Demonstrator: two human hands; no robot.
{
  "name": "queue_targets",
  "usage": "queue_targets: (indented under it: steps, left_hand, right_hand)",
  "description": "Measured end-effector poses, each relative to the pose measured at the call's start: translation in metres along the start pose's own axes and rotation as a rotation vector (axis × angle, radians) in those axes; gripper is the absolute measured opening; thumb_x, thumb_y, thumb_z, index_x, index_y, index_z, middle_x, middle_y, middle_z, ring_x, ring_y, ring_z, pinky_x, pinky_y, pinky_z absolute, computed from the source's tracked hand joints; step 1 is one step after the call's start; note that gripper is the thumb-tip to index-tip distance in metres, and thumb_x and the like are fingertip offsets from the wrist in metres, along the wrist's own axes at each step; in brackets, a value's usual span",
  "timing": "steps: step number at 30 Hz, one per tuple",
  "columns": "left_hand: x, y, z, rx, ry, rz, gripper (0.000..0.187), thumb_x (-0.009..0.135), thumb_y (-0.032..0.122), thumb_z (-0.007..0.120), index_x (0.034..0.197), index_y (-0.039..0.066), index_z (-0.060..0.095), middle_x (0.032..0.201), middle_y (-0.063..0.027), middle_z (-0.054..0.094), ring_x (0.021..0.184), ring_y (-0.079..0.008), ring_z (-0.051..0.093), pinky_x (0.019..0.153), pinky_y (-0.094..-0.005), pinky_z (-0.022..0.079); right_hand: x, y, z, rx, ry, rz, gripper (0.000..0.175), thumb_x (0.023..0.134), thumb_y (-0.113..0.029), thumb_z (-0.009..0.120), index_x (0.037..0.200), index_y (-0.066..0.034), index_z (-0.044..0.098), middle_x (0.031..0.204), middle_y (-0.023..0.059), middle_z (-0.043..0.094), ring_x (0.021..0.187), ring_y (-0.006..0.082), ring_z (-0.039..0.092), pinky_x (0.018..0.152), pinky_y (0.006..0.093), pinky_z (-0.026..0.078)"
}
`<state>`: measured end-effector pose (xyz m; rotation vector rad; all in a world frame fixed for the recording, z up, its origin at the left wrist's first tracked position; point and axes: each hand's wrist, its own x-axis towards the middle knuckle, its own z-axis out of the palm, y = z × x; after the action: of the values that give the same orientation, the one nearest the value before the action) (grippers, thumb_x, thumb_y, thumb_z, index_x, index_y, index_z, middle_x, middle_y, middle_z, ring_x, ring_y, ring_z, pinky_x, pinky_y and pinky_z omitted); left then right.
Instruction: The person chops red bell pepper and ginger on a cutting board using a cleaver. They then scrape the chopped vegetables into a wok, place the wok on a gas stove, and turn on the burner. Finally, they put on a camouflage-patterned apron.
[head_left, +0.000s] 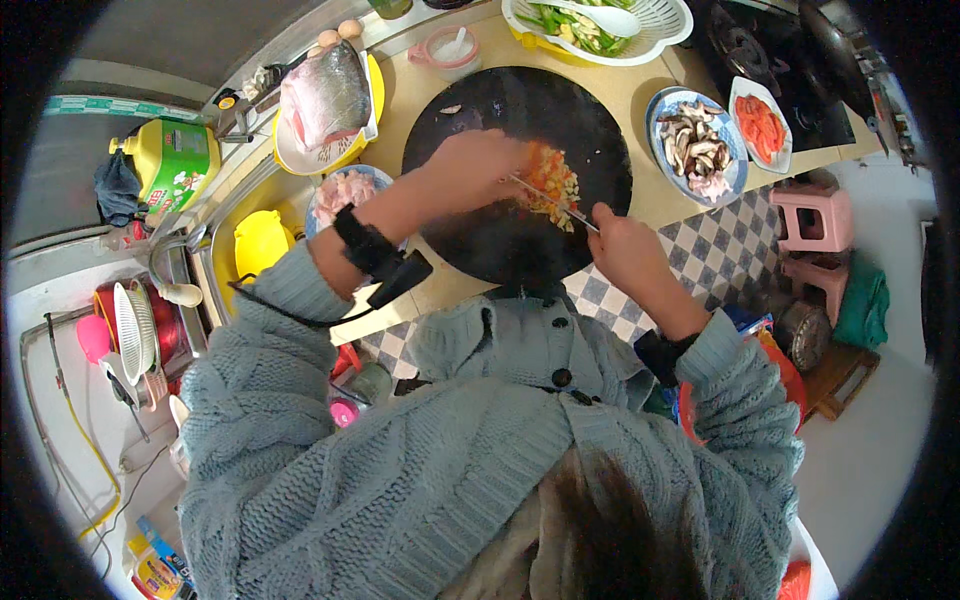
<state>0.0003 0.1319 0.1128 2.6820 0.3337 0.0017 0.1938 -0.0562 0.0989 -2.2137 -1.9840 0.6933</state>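
A round black cutting board (517, 97) lies on the counter in front of me. On its right half is a heap of finely chopped orange, red and pale yellow pieces (551, 169). My right hand (628, 244) grips a knife (553, 201) at the board's right edge; the blade is seen nearly edge-on, slanting across the heap. At the heap's left side, my left hand (480, 166) reaches down beside the far end of the blade. Its fingertips are partly hidden, so whether they touch the blade is unclear.
Left of the board are a large piece of fish (330, 97) in a basket, a plate of pale raw meat (346, 191) and a sink (223, 217). Sliced mushrooms (694, 146) and a dish of red slices (759, 127) stand right. Behind is a white colander (667, 30) of green vegetables.
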Motion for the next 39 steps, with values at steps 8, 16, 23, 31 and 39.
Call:
queue_targets:
  steps: [8,16,23,31,39]
  left_hand:
    - [-0.030,0.014,0.043,-0.027,-0.210,0.047,0.044,0.094,0.049,0.036,0.135,0.035,0.044,0.153,-0.0105,0.010,0.140,-0.0358,0.010,0.107,-0.0619,0.005]
    - [-0.012,0.006,0.060,0.078,-0.041,0.135,0.054,0.092,0.055,0.033,0.141,0.032,0.034,0.154,-0.0092,0.009,0.141,-0.0358,0.007,0.109,-0.0606,0.003]
    - [0.005,0.018,0.068,0.104,0.003,0.063,0.053,0.092,0.054,0.036,0.140,0.032,0.037,0.153,-0.0096,0.013,0.140,-0.0374,0.011,0.108,-0.0611,0.005]
    - [-0.004,0.009,0.061,0.132,0.146,-0.002,0.048,0.093,0.047,0.039,0.137,0.028,0.042,0.149,-0.0121,0.023,0.135,-0.0371,0.023,0.108,-0.0568,0.013]
    - [-0.016,-0.022,0.038,-0.061,0.291,-0.141,0.014,0.075,0.013,0.062,0.087,0.010,0.067,0.092,-0.0098,0.055,0.097,-0.0304,0.051,0.080,-0.0416,0.040]
  right_hand:
    - [-0.016,0.031,0.022,-0.346,0.202,-0.276,0.015,0.080,-0.016,0.056,0.088,-0.0074,0.047,0.071,0.0099,0.056,0.061,0.0277,0.062,0.050,0.0394,0.050]
    - [-0.011,0.040,0.013,-0.353,0.279,-0.426,0.014,0.077,-0.016,0.057,0.082,-0.0088,0.046,0.069,0.0075,0.050,0.057,0.0245,0.057,0.053,0.0365,0.047]
    - [0.001,0.033,0.002,-0.422,0.200,-0.541,0.015,0.078,-0.019,0.056,0.085,-0.0082,0.048,0.071,0.0082,0.054,0.060,0.0240,0.060,0.050,0.0370,0.049]
    - [0.008,0.034,-0.002,-0.353,0.160,-0.632,0.012,0.079,-0.016,0.053,0.087,-0.0083,0.050,0.074,0.0067,0.056,0.064,0.0261,0.061,0.054,0.0367,0.050]
    - [-0.028,0.077,-0.035,-0.157,0.185,-0.319,0.019,0.072,-0.015,0.063,0.088,-0.0099,0.054,0.075,0.0103,0.059,0.070,0.0312,0.061,0.060,0.0416,0.049]
